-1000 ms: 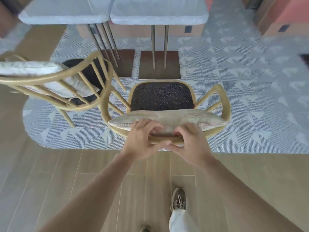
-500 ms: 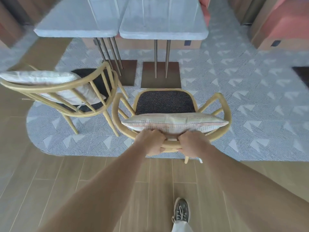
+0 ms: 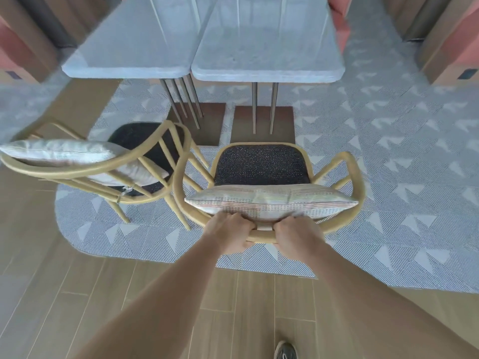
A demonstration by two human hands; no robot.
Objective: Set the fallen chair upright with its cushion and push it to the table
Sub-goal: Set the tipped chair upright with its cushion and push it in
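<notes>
A tan wooden chair (image 3: 359,177) with a dark speckled seat stands upright on the patterned rug, facing the grey table (image 3: 267,60). Its striped cushion (image 3: 269,202) leans against the curved backrest. My left hand (image 3: 228,234) and my right hand (image 3: 298,235) both grip the top rail of the backrest, side by side behind the cushion. The chair's front edge is a short way in front of the table's dark base (image 3: 261,123), and the seat is not under the tabletop.
A second matching chair (image 3: 85,172) with its own cushion stands just left, its arm almost touching the one I hold. A second grey table (image 3: 129,55) adjoins on the left. Orange seating (image 3: 451,42) sits at the back right. My shoe (image 3: 285,351) is on the wood floor.
My hands went from adjusting the cushion to clasping the backrest rail. The chair has moved forward across the rug toward the table, and I have stepped after it.
</notes>
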